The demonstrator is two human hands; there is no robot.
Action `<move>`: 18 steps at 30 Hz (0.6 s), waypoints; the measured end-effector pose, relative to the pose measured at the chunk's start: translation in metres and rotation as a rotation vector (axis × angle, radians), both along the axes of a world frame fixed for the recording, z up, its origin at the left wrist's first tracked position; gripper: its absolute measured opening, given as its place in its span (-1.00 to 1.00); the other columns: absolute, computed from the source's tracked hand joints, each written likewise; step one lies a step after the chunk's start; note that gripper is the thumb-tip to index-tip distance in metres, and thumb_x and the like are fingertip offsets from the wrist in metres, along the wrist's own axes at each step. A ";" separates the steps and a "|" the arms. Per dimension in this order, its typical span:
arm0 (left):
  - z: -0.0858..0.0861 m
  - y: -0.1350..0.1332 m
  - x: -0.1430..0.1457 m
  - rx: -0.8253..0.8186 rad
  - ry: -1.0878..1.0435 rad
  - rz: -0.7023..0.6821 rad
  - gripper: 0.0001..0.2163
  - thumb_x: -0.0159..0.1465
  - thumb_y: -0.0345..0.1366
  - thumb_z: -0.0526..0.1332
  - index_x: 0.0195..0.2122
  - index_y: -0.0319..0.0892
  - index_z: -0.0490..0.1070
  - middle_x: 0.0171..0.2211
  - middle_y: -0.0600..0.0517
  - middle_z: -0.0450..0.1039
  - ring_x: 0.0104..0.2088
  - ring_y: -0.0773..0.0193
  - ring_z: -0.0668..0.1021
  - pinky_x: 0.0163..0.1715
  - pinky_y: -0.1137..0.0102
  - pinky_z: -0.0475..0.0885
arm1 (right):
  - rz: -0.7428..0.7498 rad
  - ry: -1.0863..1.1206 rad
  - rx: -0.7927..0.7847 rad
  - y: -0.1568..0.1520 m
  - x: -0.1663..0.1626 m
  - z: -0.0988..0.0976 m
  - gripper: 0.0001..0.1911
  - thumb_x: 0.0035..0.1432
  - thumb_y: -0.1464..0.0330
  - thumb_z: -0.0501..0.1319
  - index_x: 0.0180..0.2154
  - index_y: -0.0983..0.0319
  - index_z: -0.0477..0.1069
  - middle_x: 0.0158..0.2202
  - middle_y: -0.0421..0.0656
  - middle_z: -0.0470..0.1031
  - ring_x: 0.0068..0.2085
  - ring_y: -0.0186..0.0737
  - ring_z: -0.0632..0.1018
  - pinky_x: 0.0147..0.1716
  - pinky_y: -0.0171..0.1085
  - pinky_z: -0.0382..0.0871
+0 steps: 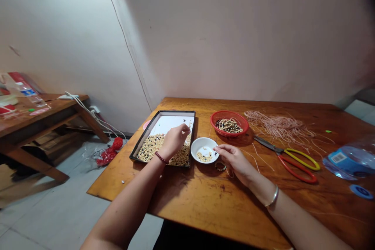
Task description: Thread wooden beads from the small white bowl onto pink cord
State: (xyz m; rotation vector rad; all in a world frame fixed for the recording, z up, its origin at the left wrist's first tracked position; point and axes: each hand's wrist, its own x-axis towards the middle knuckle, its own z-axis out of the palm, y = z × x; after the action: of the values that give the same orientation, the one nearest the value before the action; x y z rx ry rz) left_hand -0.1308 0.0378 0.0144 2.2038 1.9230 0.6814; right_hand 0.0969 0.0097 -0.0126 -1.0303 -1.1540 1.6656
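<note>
My left hand [176, 137] is over the right part of a black-edged tray [192, 125] with a white bottom. Its fingers are pinched together; anything between them is too small to make out. Loose cream and dark beads [150, 146] cover the tray's near half. My right hand [231, 157] is at the right rim of a small white bowl [195, 143], thumb and finger closed on a thin dark needle [216, 141] that points up. Pale cord hangs below this hand. A few beads [204, 157] lie in the bowl. Beside it rests a small beaded ring [220, 166].
Behind the bowl stands a red basket [244, 127] of strung beads. Tangled pink cord [278, 127] spreads to its right. Scissors [295, 160] with red and yellow handles, a clear plastic bottle [348, 160] and a blue cap [361, 191] lie at right. The wall is behind the table.
</note>
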 end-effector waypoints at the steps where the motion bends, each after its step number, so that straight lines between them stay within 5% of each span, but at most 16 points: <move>1: 0.001 0.000 0.006 -0.046 -0.231 -0.105 -0.83 0.32 -0.23 0.10 -0.23 -0.21 0.39 -0.22 -0.10 0.52 -0.21 0.22 0.55 -0.21 0.36 0.40 | 0.000 -0.012 0.027 0.001 0.000 -0.001 -0.62 -0.16 0.12 0.40 -0.40 0.29 0.49 -0.58 -0.22 0.40 -0.58 -0.42 0.30 -0.64 -0.38 0.07; 3: 0.001 -0.001 0.016 -0.244 -0.673 -0.318 -0.77 0.22 -0.16 0.24 -0.25 -0.24 0.37 -0.27 -0.08 0.52 -0.26 0.26 0.55 -0.24 0.39 0.42 | 0.015 -0.042 0.092 0.003 0.000 -0.004 -0.67 -0.15 0.15 0.38 -0.48 0.30 0.46 -0.57 -0.21 0.40 -0.57 -0.42 0.31 -0.62 -0.39 0.08; 6: -0.005 -0.003 0.024 -0.506 -0.969 -0.471 -0.66 0.07 -0.17 0.39 -0.27 -0.26 0.36 -0.34 -0.03 0.51 -0.34 0.32 0.55 -0.33 0.45 0.41 | 0.071 -0.057 0.148 0.005 0.000 -0.008 -0.72 -0.11 0.21 0.33 -0.58 0.27 0.35 -0.63 -0.26 0.34 -0.61 -0.45 0.27 -0.62 -0.39 0.07; 18: -0.006 -0.004 0.027 -0.631 -1.039 -0.434 -0.64 -0.06 -0.27 0.47 -0.32 -0.28 0.37 -0.44 0.01 0.52 -0.43 0.38 0.55 -0.41 0.52 0.40 | 0.140 -0.101 0.271 0.003 0.001 -0.010 -0.86 -0.14 0.37 0.16 -0.65 0.23 0.25 -0.69 -0.30 0.27 -0.64 -0.41 0.28 -0.63 -0.39 0.16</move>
State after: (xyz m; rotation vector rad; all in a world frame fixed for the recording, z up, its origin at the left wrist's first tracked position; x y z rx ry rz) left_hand -0.1038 0.0336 0.0088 1.3403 0.9070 0.7653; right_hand 0.0979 0.0124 -0.0228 -0.8863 -1.5023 1.5232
